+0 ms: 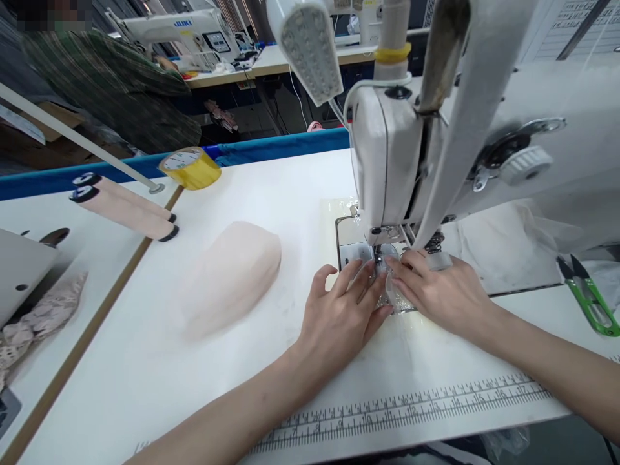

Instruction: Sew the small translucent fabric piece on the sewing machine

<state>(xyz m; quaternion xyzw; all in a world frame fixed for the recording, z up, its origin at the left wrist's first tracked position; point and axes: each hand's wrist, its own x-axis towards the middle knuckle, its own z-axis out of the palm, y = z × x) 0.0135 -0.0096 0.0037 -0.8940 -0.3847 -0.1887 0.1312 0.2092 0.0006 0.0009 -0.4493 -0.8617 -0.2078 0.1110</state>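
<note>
Via my remote head-cam feed, w/ the presser foot (378, 256) as clock hub: two bare hands work at a white sewing machine (387, 148), a pale sheer piece (394, 297) lying at 5 o'clock, just beside the foot and partly hidden by fingers. L hand (341, 307), at 7, rests palm down, fingers apart. R hand (448, 290), at 4, has its fingertips close by the foot; I can't tell if they pinch the sheer piece.

I judge the step in hand as guiding the sheer piece at the foot; next move, IMO, calls for light, even tension w/ fingertips clear of the needle.

On the white worktop (290, 184), a pale cup-shaped piece (232, 278) sits at 9, green-handled snips (593, 300) between 3 and 4.

Legible txt: blue "JUKI" on a far machine (184, 35) between 10 and 11, near a co-worker (106, 90) in plaid; nos. incl. 10, 12 & 13 on the ruler strip (363, 423) at 6. Tape roll (198, 171) label at 10 & posted sheet (566, 29) between 1 and 2: print too sm. to read.
</note>
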